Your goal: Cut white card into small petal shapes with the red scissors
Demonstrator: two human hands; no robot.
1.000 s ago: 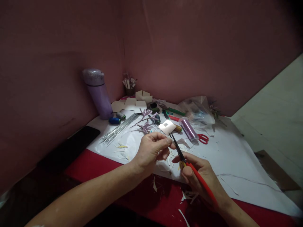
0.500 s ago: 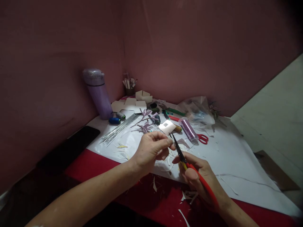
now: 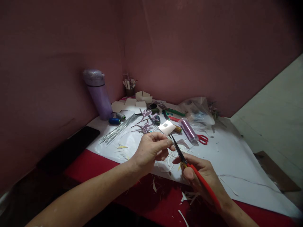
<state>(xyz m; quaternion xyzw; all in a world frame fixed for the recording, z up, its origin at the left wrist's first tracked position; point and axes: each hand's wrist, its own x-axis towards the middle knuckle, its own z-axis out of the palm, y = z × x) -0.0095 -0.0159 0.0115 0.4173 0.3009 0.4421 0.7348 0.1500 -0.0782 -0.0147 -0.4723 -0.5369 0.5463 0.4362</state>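
My left hand (image 3: 153,149) is closed in a pinch above the white sheet (image 3: 213,157); what its fingertips hold is too small to make out. Just right of those fingertips are the narrow dark blades of the red-handled scissors (image 3: 181,154), parted slightly at the tips. My right hand (image 3: 199,171) is wrapped round the scissors' handles. Beyond my left hand lie purple flower sprigs (image 3: 146,127) on thin stems. Paper scraps (image 3: 155,185) are scattered below the hands on the red cloth (image 3: 94,167).
A purple bottle (image 3: 98,97) stands at the left, behind thread spools (image 3: 115,121) and a bundle of wires (image 3: 119,130). A clear tube of purple material (image 3: 188,130) lies beside red scissor handles (image 3: 203,139). Farther back are green-handled pliers (image 3: 175,111) and a plastic bag (image 3: 199,112).
The scissors' blades have drawn slightly closer together, and my right hand has shifted a little to the right. My left hand keeps its place.
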